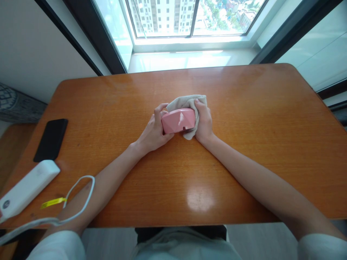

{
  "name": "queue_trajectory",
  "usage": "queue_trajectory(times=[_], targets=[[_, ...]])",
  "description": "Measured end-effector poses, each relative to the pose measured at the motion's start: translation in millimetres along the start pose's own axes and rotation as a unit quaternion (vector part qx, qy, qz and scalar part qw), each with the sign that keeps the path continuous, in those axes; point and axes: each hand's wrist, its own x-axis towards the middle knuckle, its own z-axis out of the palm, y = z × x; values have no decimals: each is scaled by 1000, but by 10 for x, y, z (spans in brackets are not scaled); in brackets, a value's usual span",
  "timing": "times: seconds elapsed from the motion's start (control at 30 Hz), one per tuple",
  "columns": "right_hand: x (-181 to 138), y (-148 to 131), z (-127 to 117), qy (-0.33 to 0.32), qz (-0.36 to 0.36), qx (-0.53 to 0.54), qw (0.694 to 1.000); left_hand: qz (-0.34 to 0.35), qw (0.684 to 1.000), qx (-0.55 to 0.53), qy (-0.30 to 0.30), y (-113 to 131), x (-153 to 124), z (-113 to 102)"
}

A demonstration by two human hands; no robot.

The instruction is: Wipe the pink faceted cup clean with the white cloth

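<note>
A pink, faceted object with a small notch in its lower edge is held up over the middle of the table; I cannot tell its exact kind. My left hand grips its left end, thumb below and fingers above. Around the back and right side of it lies a light grey cloth, part of which hangs below the right end. My right hand is closed on this cloth and presses it against the pink object's right side.
A brown wooden table spans the view. On its left lie a black phone and a white power strip. A white cord with a yellow tag loops over my left forearm. Behind is a window.
</note>
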Motion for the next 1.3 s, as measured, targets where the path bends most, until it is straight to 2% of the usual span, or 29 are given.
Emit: queue_trajectory(times=[0.13, 0.33, 0.53, 0.67, 0.8, 1.0, 1.13, 1.3], targets=[[-61, -90, 24, 12, -18, -20, 1000, 1, 1000, -7, -3, -24, 7, 5], [-54, -181, -8, -5, -59, -56, 997, -17, 999, 29, -10, -59, 1, 8], [21, -353, -69, -45, -100, -165, 980, -41, 993, 95, -49, -7, 24, 15], [60, -529, -93, -104, -162, -252, 948, -32, 989, 126, -76, 68, 44, 27], [34, -675, -88, -161, -206, -345, 901, -14, 984, 154, -89, 90, 51, 38], [-64, -737, -33, -183, -262, -474, 820, 3, 985, 155, -75, 63, 85, 10], [-103, -700, -2, -172, -279, -505, 798, 18, 993, 112, -44, 71, 96, -34], [-162, -670, 53, -155, -286, -519, 791, 35, 995, 89, -6, 90, 71, -41]])
